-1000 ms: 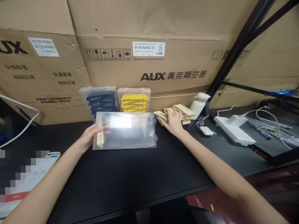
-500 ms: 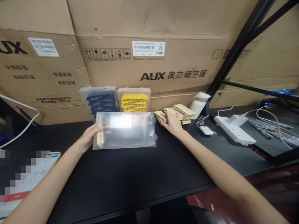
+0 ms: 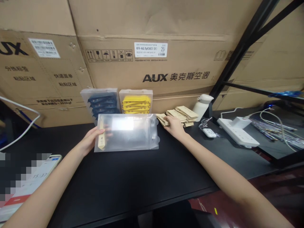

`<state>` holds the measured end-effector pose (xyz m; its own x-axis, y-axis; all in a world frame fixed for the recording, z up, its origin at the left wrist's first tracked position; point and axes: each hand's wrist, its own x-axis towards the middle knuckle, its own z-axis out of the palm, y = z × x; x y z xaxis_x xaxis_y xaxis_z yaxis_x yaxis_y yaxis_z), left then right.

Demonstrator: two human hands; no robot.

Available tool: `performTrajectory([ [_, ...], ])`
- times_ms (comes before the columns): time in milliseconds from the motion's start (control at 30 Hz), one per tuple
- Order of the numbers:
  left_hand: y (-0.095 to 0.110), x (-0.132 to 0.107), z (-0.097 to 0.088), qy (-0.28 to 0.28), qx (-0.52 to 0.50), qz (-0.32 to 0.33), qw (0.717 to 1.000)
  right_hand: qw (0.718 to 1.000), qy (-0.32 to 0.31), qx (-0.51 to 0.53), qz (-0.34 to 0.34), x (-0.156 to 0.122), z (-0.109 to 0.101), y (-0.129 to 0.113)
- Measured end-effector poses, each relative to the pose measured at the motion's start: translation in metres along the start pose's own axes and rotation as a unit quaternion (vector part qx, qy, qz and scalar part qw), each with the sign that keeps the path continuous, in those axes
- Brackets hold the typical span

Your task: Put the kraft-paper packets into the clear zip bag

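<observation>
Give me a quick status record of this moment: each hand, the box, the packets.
left hand: grips left end of the clear box
clear box: resting on the table, one tan packet at its left end
right hand: on the pile of tan packets right of the box; grip unclear
behind: blue-packet box and yellow-packet box, side by side

- We see the frosted clear box (image 3: 128, 133): translucent, no print.
- Single sachet (image 3: 102, 139) inside it: tan, small dark mark.
- Sachet pile (image 3: 180, 114): same kraft tan.
- Behind: navy sachets (image 3: 102, 103), yellow sachets (image 3: 136, 104).
- Table (image 3: 130, 183): matte black.
- Cartons (image 3: 190, 57): brown, black lettering, white labels.
- Bottle (image 3: 201, 106), power strip (image 3: 237, 134): white.
</observation>
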<state>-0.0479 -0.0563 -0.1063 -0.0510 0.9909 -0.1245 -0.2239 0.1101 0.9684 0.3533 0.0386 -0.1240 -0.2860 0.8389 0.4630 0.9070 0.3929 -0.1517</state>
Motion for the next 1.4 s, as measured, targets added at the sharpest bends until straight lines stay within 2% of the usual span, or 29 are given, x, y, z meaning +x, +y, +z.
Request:
performTrajectory([
  [200, 0.001, -0.002, 0.003, 0.006, 0.01, 0.009, 1.0, 0.994, 0.071, 0.076, -0.029, 0.002, 0.01, 0.012],
  [333, 0.002, -0.002, 0.004, 0.004, 0.019, 0.011, 1.0, 0.968, 0.178, 0.17, -0.054, 0.001, 0.009, 0.007],
  [400, 0.002, -0.002, 0.003, 0.003, 0.02, 0.011, 1.0, 0.943, 0.247, 0.221, -0.013, 0.002, 0.002, 0.001],
  [467, 0.003, -0.003, 0.003, 0.004, 0.014, 0.013, 1.0, 0.906, 0.309, 0.28, 0.079, 0.003, -0.005, -0.006],
  [567, 0.006, -0.004, 0.003, 0.01, -0.013, 0.012, 1.0, 0.861, 0.348, 0.342, 0.144, 0.007, -0.015, -0.012],
  [633, 0.009, -0.005, 0.003, 0.017, -0.036, 0.005, 0.999, 0.823, 0.33, 0.422, 0.189, 0.01, -0.019, -0.014],
  [667, 0.011, -0.006, 0.003, 0.022, -0.046, 0.002, 0.999, 0.799, 0.297, 0.48, 0.21, 0.012, -0.02, -0.014],
  [733, 0.014, -0.008, 0.004, 0.033, -0.062, -0.002, 0.998, 0.747, 0.193, 0.592, 0.232, 0.014, -0.022, -0.013],
  [800, 0.015, -0.009, 0.004, 0.043, -0.077, 0.0, 0.996, 0.72, 0.095, 0.65, 0.225, 0.014, -0.024, -0.013],
  [967, 0.015, -0.01, 0.005, 0.056, -0.1, 0.011, 0.993, 0.727, -0.008, 0.657, 0.199, 0.008, -0.03, -0.023],
  [1067, 0.015, -0.01, 0.005, 0.053, -0.093, 0.005, 0.994, 0.746, -0.063, 0.639, 0.177, 0.004, -0.03, -0.033],
  [1200, 0.013, -0.01, 0.005, 0.044, -0.075, -0.014, 0.996, 0.773, -0.084, 0.608, 0.157, -0.001, -0.023, -0.042],
  [1333, 0.008, -0.009, 0.009, 0.012, -0.04, -0.017, 0.999, 0.812, -0.092, 0.566, 0.106, -0.006, -0.016, -0.046],
  [1400, 0.005, -0.009, 0.011, 0.008, -0.028, -0.015, 0.999, 0.823, -0.106, 0.552, 0.085, -0.008, -0.015, -0.047],
])
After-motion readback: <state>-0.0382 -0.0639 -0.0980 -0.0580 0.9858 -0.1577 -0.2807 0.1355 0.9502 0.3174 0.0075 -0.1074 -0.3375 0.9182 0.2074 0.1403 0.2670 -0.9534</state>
